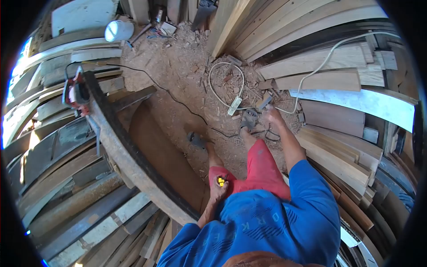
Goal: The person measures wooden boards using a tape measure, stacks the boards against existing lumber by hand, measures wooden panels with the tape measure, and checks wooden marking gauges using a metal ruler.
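My left hand (218,190) is closed around a small bright yellow object (221,181) with dark parts, in front of my left thigh. Its exact kind is too small to make out. My right hand (271,114) reaches down to the ground beside my right foot, at the lower end of a small wood block (265,99). The fingers there are too small to show whether they grip it. Close by lie a white extension socket (234,106) with its looped white cord and a dark cable (178,101).
A long workbench (133,167) curves along my left, with a red power tool (79,95) at its far end. Stacked boards (331,82) line the right side, and more timber (100,211) lies left. A white bucket (119,31) stands at the back. Wood scraps and shavings cover the ground.
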`<state>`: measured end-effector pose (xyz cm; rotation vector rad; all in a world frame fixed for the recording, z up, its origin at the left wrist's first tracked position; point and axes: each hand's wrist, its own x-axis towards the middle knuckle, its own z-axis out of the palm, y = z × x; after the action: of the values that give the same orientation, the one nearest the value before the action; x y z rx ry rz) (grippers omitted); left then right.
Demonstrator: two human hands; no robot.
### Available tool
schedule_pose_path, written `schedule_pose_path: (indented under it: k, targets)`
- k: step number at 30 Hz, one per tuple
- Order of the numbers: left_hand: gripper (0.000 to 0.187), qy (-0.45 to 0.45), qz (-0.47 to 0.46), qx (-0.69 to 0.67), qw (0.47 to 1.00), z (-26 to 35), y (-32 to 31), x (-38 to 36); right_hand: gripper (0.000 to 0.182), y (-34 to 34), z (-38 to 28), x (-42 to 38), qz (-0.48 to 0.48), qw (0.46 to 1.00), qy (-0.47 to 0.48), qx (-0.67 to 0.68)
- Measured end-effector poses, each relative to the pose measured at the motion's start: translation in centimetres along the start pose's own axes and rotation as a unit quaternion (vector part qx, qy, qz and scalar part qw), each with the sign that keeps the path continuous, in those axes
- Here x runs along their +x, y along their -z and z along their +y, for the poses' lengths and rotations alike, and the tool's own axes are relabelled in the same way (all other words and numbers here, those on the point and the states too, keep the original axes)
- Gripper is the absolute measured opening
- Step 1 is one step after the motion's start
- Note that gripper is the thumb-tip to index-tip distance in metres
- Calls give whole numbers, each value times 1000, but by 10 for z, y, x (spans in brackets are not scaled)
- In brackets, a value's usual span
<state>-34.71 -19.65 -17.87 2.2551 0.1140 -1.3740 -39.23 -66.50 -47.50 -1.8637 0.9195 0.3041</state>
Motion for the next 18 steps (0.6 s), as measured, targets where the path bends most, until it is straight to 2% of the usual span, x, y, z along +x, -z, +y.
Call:
schedule_pose_path:
  k: [1,2,3,5,6,8,11,13,14,17,18]
  targets:
    - [58,-15,3,-18,1000,-3,-6,14,34,-7,16,21,20,998,18,-58]
    - [53,-5,12,-48,999,-17,-7,22,41,-3,4,30,32,961,105,-252]
    - [48,12,24,-111,993,-13,0,22,44,-2,-5,38,14,991,22,-131]
    - [44,-23,94,-42,994,9,23,21,51,-13,-24,70,15,988,-118,-96]
    - [45,63,68,-100,991,2,29,25,56,-24,-30,84,28,969,-167,-182]
    - [44,75,65,-112,989,-4,40,30,63,-25,-63,91,28,964,-136,-225]
    - [47,44,75,-78,993,-13,46,39,57,-62,2,145,23,949,-104,-296]
    - [50,-5,84,-37,996,-9,47,45,50,-82,30,165,-20,949,-113,-294]
    - [54,-1,90,-36,995,-12,44,47,47,-85,31,168,-40,948,-117,-294]
    - [55,-5,79,-2,997,-2,47,53,42,-81,5,167,-51,958,-173,-224]
    - [56,-14,78,3,997,-2,47,54,46,-93,36,173,20,972,-134,-191]
